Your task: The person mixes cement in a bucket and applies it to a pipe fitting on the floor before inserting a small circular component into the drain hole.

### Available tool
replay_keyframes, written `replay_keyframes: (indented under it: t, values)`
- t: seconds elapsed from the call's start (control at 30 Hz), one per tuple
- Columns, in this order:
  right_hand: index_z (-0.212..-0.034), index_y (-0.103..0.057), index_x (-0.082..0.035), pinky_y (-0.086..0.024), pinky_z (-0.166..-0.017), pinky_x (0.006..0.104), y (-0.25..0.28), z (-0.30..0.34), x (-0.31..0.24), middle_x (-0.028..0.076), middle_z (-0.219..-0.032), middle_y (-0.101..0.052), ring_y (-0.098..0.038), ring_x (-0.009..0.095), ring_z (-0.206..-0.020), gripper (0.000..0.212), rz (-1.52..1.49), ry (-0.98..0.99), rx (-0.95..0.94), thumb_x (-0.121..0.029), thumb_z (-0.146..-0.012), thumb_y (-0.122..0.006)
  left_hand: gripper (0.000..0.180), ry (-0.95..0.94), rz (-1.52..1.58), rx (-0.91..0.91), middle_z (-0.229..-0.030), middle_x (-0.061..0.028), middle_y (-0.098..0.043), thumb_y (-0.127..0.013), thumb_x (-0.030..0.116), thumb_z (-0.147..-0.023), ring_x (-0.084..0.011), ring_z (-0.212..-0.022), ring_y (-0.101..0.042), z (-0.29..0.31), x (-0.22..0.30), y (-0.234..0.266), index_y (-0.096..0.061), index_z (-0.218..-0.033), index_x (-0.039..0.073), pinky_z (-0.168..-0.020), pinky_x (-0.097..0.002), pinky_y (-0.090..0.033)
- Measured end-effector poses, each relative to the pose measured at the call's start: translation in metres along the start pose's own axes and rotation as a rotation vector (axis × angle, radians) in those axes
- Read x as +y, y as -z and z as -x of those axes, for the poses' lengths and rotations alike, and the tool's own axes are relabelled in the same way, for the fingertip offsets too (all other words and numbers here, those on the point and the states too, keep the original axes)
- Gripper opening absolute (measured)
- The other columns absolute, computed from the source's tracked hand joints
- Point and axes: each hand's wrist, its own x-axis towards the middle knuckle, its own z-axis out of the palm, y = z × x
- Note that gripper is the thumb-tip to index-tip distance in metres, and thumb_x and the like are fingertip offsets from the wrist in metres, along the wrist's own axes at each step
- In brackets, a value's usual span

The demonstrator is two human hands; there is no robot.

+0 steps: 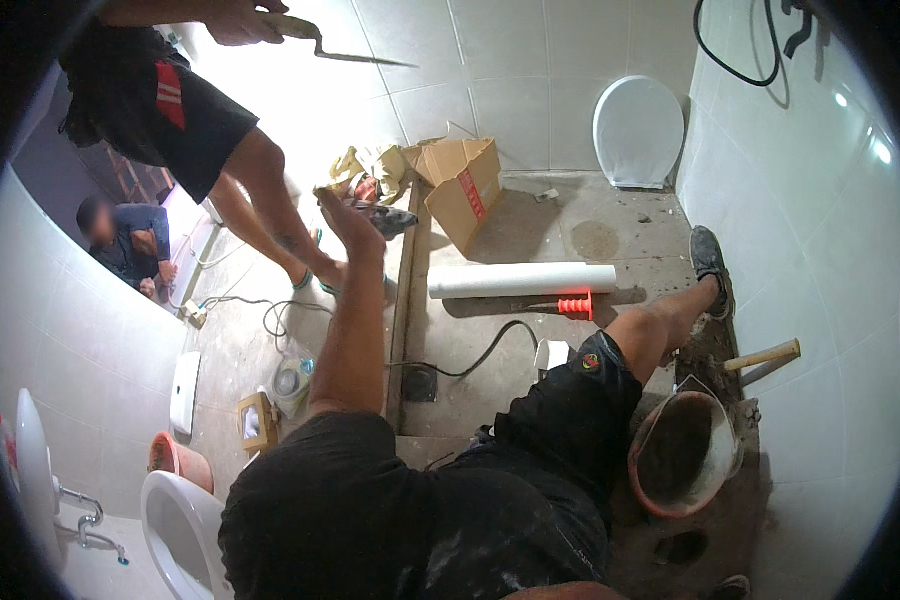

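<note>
My left arm reaches forward over the floor from a black sleeve. My left hand (pixel 348 216) is at its end, bent at the wrist, fingers stretched out, apparently holding nothing. Just beside it lies a dark item (pixel 392 220), partly hidden and possibly a shoe. Beyond are crumpled yellowish cloths or bags (pixel 375 165) and an open cardboard box (pixel 462 190). My right hand is out of sight; only a strip of skin shows at the lower edge. Right of my bent leg stands an orange bucket (pixel 638 478) holding grey, mortar-like material. A wooden handle (pixel 765 355) sticks out above it.
Ahead left, another person holds a trowel (pixel 315 32); a further person crouches at the doorway. A white tube (pixel 520 281), red-handled tool (pixel 575 305) and black cable (pixel 480 362) lie on the floor. A toilet bowl (pixel 155 510) and second bucket (pixel 192 468) stand left.
</note>
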Motion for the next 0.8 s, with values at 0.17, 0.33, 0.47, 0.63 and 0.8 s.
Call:
replay_keyframes:
  t: [0.17, 0.33, 0.47, 0.63, 0.8]
  values:
    - [-0.129, -0.065, -0.006, -0.054, -0.09, 0.0399, -0.035, 0.029, 0.022, 0.014, -0.122, -0.069, -0.067, 0.029, -0.104, 0.036, -0.096, -0.068, -0.079, -0.025, -0.098, -0.063, 0.111, -0.149, 0.069, -0.523, -0.153, -0.0296, -0.033, -0.031, 0.084, -0.09, -0.0446, -0.137, -0.044, 0.003, 0.197, -0.109, -0.009, -0.159, 0.0, -0.108, -0.0727, -0.029]
    - [-0.13, -0.064, -0.006, -0.054, -0.09, 0.0396, -0.009, 0.048, 0.054, 0.014, -0.123, -0.068, -0.066, 0.029, -0.104, 0.036, -0.167, -0.128, -0.002, -0.025, -0.099, -0.062, 0.059, -0.292, -0.207, -0.617, -0.101, -0.0167, -0.071, -0.044, 0.046, -0.107, -0.0306, -0.109, -0.068, 0.029, 0.208, -0.145, -0.042, -0.139, -0.004, -0.088, -0.0456, -0.05]
    - [-0.131, -0.064, -0.006, -0.054, -0.089, 0.0394, 0.048, 0.053, 0.083, 0.014, -0.123, -0.068, -0.066, 0.028, -0.104, 0.036, -0.216, -0.184, 0.19, -0.025, -0.099, -0.062, 0.038, -0.76, -0.594, -0.832, -0.09, -0.0121, -0.066, -0.049, 0.02, -0.106, -0.0309, -0.101, -0.073, 0.041, 0.161, -0.135, -0.048, -0.137, -0.002, -0.087, -0.0345, -0.058]
    - [-0.131, -0.063, -0.004, -0.053, -0.094, 0.0401, 0.062, 0.064, -0.021, 0.017, -0.126, -0.065, -0.063, 0.028, -0.111, 0.038, 0.046, -0.243, 0.263, -0.025, -0.099, -0.063, 0.041, 0.078, -0.04, -1.378, -0.1, -0.0165, -0.068, -0.039, 0.021, -0.107, -0.027, -0.095, -0.069, 0.025, 0.164, -0.148, -0.045, -0.139, -0.003, -0.102, -0.0458, -0.053]
    - [-0.138, -0.055, -0.006, -0.041, -0.11, 0.0489, 0.108, 0.091, -0.149, 0.022, -0.139, -0.054, -0.052, 0.034, -0.13, 0.051, 0.452, 0.495, 0.201, -0.034, -0.097, -0.067, 0.038, 0.104, -0.582, -1.428, -0.096, -0.0104, -0.069, -0.066, 0.023, -0.095, -0.0188, -0.081, -0.066, 0.262, 0.09, -0.203, -0.063, -0.124, -0.001, -0.087, -0.0372, -0.055]
